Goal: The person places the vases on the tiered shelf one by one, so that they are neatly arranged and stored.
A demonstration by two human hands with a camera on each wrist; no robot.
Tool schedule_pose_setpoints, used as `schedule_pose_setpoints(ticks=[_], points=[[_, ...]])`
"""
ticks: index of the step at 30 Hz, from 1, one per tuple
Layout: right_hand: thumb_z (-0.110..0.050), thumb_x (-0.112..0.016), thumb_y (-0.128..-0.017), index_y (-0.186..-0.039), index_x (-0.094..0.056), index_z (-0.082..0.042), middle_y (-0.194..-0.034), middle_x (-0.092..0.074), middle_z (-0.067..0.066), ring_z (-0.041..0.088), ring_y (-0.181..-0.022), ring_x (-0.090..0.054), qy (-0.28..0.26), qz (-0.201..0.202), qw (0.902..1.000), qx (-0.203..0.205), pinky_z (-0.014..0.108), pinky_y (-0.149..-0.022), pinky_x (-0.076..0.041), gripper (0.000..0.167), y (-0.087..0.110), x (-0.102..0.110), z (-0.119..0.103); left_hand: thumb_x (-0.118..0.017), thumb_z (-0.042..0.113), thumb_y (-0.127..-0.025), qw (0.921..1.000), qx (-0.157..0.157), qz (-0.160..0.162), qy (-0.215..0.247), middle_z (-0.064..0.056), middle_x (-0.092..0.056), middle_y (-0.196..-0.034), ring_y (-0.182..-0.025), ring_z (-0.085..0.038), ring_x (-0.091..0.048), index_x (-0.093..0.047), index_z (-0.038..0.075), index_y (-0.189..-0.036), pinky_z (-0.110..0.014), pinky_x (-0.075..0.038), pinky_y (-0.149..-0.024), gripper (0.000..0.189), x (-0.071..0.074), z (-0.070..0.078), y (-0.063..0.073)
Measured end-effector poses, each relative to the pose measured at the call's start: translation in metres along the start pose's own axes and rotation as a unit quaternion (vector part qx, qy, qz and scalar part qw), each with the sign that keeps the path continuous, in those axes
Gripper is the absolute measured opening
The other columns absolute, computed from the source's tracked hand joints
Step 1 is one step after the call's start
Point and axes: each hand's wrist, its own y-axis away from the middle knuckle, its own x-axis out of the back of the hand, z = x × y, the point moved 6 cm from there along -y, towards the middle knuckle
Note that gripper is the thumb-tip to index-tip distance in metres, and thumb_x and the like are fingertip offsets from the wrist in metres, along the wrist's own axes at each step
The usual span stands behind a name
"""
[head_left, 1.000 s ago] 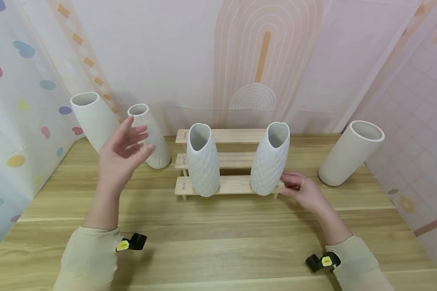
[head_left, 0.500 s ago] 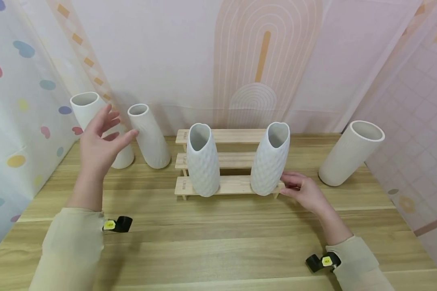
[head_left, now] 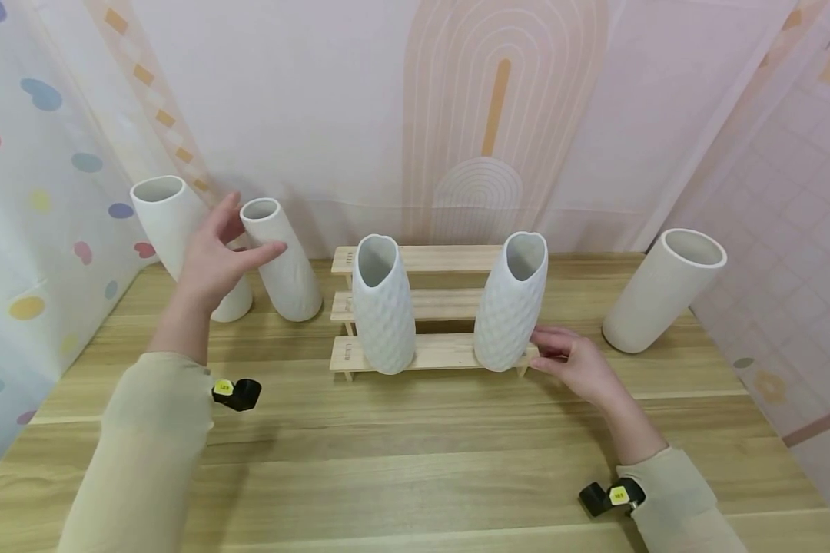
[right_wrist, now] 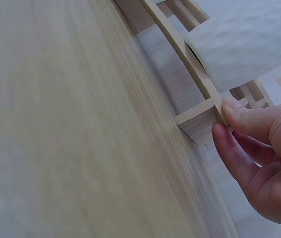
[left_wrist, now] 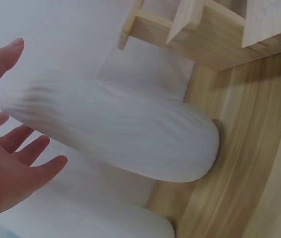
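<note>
At a wood-grained tabletop (head_left: 401,484), before an arch-patterned backdrop (head_left: 304,100) and beside a dotted curtain (head_left: 7,253), holding the left grip (head_left: 211,259) spread apart near the top of a slim white vase (head_left: 290,269), and pinching in the right grip (head_left: 581,369) the end of a wooden rack (head_left: 446,351), just beside a dimpled vase (head_left: 506,326)

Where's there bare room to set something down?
Tabletop between left sleeve and right sleeve, in front of the wooden rack; also the rack's lowest step, between its patterned vases. Crowded: back left, around the two leftmost vases and left grip.
</note>
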Motion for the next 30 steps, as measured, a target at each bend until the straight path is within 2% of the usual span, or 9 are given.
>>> schedule_pose_setpoints(ticks=[5,10,16,22,30], points=[[0.000,-0.075,-0.086,-0.125,-0.064,0.007,-0.131,-0.058,0.025,0.033,-0.105,-0.062,0.011,0.000,0.9999,0.001,0.025,-0.082,-0.053,0.041,0.000,0.001,0.000,-0.081,0.023,-0.083,0.9997,-0.020,0.016,0.001,-0.010,-0.044,-0.145,-0.126,-0.028,-0.046,-0.024,0.014,-0.158,-0.041,-0.041,-0.105,0.095,-0.010,-0.002,-0.002],[0.001,-0.074,-0.086,-0.125,-0.064,0.007,-0.131,-0.057,0.025,0.033,-0.105,-0.062,0.009,0.002,1.0000,0.001,0.025,-0.082,-0.053,0.040,0.000,0.001,0.001,-0.082,0.022,-0.082,0.9985,-0.032,0.045,0.002,-0.007,-0.051,-0.133,-0.113,-0.021,-0.051,-0.035,0.014,-0.154,-0.034,-0.042,-0.099,0.086,-0.013,-0.002,-0.003],[0.000,-0.074,-0.087,-0.125,-0.064,0.007,-0.132,-0.057,0.025,0.033,-0.105,-0.061,0.009,-0.002,1.0000,-0.003,0.027,-0.083,-0.053,0.040,0.001,0.000,0.001,-0.081,0.023,-0.083,0.9972,-0.018,0.071,-0.016,-0.008,-0.053,-0.130,-0.106,-0.018,-0.051,-0.040,0.014,-0.151,-0.031,-0.044,-0.093,0.080,-0.011,-0.003,-0.004],[0.000,-0.074,-0.087,-0.125,-0.064,0.007,-0.132,-0.057,0.025,0.032,-0.104,-0.061,0.009,0.000,0.9999,-0.005,0.024,-0.082,-0.052,0.040,0.000,0.001,0.000,-0.082,0.027,-0.082,0.9956,-0.005,0.086,-0.037,-0.001,-0.057,-0.122,-0.099,-0.014,-0.053,-0.052,0.014,-0.141,-0.024,-0.045,-0.084,0.068,-0.007,0.000,0.001],[0.001,-0.074,-0.087,-0.126,-0.064,0.007,-0.132,-0.057,0.025,0.034,-0.104,-0.062,0.007,-0.002,1.0000,-0.001,0.025,-0.082,-0.053,0.040,0.000,0.001,0.001,-0.084,0.023,-0.080,0.9954,0.000,0.093,-0.023,0.004,-0.060,-0.120,-0.096,-0.010,-0.055,-0.056,0.014,-0.138,-0.019,-0.046,-0.081,0.065,-0.002,0.001,0.006]])
